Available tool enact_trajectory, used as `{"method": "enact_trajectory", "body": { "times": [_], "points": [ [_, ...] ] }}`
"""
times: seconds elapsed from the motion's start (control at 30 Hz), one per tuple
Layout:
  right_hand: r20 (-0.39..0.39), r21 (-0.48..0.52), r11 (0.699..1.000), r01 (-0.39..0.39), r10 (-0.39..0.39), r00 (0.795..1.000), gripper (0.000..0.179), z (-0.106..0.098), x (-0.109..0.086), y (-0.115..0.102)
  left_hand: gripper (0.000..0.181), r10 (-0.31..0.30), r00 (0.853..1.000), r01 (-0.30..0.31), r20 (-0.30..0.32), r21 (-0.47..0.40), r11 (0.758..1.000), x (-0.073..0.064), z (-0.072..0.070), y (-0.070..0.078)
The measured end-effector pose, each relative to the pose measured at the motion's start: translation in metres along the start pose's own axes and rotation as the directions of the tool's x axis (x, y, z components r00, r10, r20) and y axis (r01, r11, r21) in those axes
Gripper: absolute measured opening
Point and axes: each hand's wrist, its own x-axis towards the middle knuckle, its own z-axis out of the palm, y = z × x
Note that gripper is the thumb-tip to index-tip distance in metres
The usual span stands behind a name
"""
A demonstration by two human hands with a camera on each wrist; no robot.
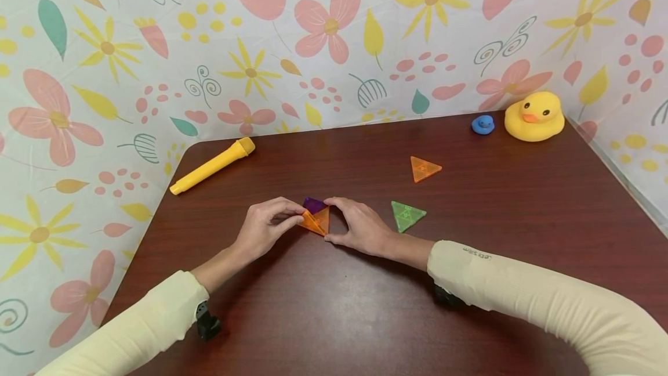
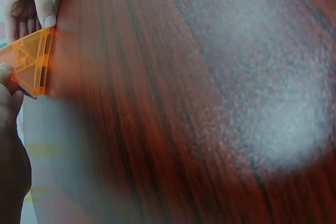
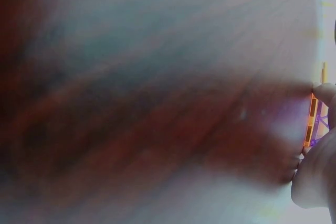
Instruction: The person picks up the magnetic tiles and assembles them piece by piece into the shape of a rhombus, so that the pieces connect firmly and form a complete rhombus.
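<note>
Near the middle of the table, my left hand (image 1: pixel 265 226) pinches a translucent orange triangular magnetic tile (image 1: pixel 314 223) between thumb and fingertips. Another orange surface seems to join it, but I cannot tell how the pieces connect. A purple tile (image 1: pixel 314 205) shows just behind the orange. On the other side, my right hand (image 1: pixel 362 228) holds the orange and purple pieces by their edge, thumb at the near corner and index finger at the far one. In the left wrist view the orange tile (image 2: pixel 32 61) stands tilted up from the table, and its lower edge appears close to the wood.
A green triangular tile (image 1: pixel 408 216) lies right of my right hand, with a loose orange triangle (image 1: pixel 425 169) farther back. A yellow toy microphone (image 1: pixel 213 166) lies at the left. A small blue duck (image 1: pixel 483 125) and a larger yellow duck (image 1: pixel 534 117) sit at the back right.
</note>
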Motion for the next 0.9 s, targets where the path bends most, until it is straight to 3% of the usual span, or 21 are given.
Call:
{"method": "enact_trajectory", "body": {
  "times": [0.27, 0.9],
  "points": [
    [-0.006, -0.006, 1.000, 0.006, -0.006, 1.000, 0.075, -0.0003, 0.0005, 0.0002, 0.017, 0.032, 0.999, -0.032, -0.040, 0.015, 0.999, 0.0001, 0.0020, 0.0000],
    [-0.003, -0.017, 1.000, -0.004, 0.004, 1.000, 0.075, 0.0006, 0.0002, -0.0003, 0.012, 0.022, 0.999, -0.020, -0.047, 0.031, 0.999, 0.0043, 0.0042, 0.0007]
  ]
}}
